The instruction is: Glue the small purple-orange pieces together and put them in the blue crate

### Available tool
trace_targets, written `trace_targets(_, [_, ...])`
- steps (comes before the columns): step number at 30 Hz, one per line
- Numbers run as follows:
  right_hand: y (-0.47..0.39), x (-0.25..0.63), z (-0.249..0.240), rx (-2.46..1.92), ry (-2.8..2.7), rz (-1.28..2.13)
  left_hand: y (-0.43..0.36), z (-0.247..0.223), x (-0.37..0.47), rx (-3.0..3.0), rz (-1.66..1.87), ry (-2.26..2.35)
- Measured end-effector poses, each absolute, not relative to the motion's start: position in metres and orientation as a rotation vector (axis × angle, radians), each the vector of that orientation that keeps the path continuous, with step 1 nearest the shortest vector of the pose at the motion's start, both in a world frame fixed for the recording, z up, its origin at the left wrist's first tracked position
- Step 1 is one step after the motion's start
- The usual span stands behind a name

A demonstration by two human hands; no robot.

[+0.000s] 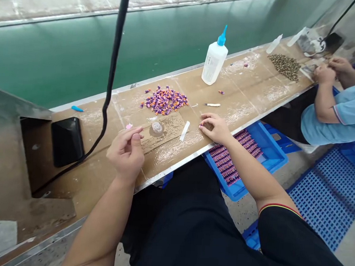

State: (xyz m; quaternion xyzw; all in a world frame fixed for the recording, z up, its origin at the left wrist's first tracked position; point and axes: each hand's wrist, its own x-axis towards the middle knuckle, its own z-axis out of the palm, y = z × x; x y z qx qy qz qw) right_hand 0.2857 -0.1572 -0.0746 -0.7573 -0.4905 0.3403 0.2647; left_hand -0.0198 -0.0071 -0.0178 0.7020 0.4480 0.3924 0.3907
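Observation:
My left hand (126, 152) is above the bench, thumb and forefinger closed together; whatever they pinch is too small to make out. Between the thumb and fingers of my right hand (215, 129) is a small purple-and-pink piece (201, 125), mostly covered. A pile of small purple, orange and white pieces (164, 100) lies beyond my hands. Between them, a brown cardboard sheet (171, 128) carries a small clear round blob or dish (157, 128) in a wet patch. A white strip (184, 131) lies by the cardboard's right end, and a white-handled craft knife (212, 105) rests farther back.
A white bottle with blue nozzle (214, 61) stands at the back. A black phone (67, 142) and blue cap (76, 108) lie left, near a hanging black cable (112, 66). Below the edge, a blue tray (271, 154) holds rows of pieces. A co-worker (336, 105) sits right.

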Motion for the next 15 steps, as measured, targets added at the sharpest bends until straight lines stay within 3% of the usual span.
trace_targets(9, [-0.151,0.281,-0.072,-2.049,-1.317,0.959,-0.005,-0.014,-0.013,1.878,1.051,1.152])
trace_targets(15, [-0.194,0.322,-0.064,-1.913,-0.681,1.037,-0.006,-0.008,-0.010,1.860,0.981,1.244])
